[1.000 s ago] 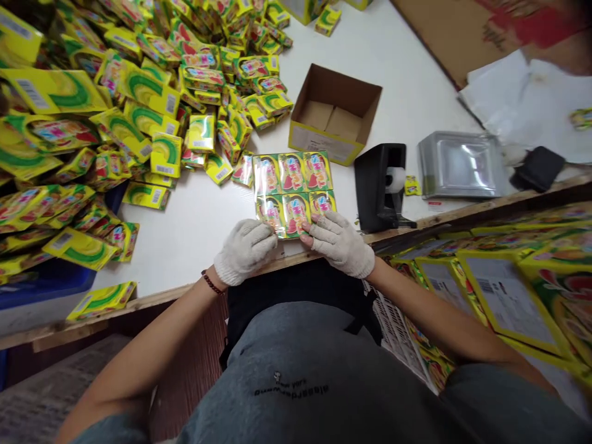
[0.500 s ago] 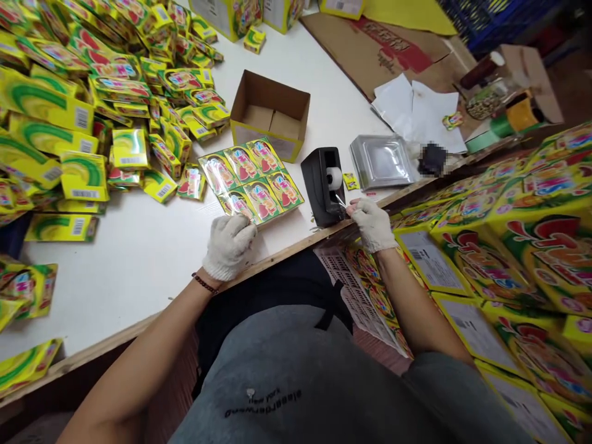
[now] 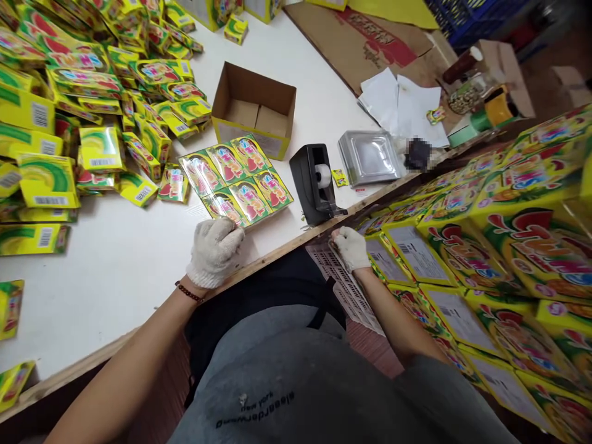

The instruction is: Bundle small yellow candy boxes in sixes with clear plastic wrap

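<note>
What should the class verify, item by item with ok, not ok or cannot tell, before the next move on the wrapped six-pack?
1. Left hand presses the wrapped six-pack flat at its near corner: ok.
2. Right hand is off the table edge, below the tape dispenser: ok.
3. Tape strip between the right fingers: cannot tell.
4. Tape roll loaded in dispenser: ok.
5. Open carton behind the pack is empty: ok.
</note>
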Action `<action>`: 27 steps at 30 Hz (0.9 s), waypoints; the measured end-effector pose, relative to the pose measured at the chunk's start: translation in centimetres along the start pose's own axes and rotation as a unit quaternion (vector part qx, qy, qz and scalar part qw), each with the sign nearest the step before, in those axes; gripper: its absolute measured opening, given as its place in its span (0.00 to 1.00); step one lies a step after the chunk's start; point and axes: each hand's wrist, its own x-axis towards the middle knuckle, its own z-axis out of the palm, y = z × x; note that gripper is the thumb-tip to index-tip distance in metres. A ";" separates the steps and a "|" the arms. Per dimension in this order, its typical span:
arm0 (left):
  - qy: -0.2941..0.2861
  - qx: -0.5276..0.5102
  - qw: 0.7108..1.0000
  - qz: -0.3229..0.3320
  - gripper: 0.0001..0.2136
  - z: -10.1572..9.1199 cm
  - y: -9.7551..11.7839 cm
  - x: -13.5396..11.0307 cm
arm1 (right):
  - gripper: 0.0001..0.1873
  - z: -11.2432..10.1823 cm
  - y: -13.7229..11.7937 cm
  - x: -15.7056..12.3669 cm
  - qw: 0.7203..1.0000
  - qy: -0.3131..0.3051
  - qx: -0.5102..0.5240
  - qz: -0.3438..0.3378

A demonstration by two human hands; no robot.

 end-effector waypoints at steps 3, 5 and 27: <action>-0.007 0.063 0.997 0.040 0.02 0.2 -0.2 -0.4 | 0.14 0.6 -1.4 -1.1 0.996 -0.079 0.030 0.016; -0.005 0.100 0.993 0.056 0.02 0.3 -0.3 -0.9 | 0.16 1.4 -3.6 -2.2 0.986 -0.135 0.092 -0.035; -0.054 0.256 0.962 0.081 0.12 0.1 1.7 -1.5 | 0.25 11.4 -13.1 -3.1 0.925 -0.225 0.307 -0.009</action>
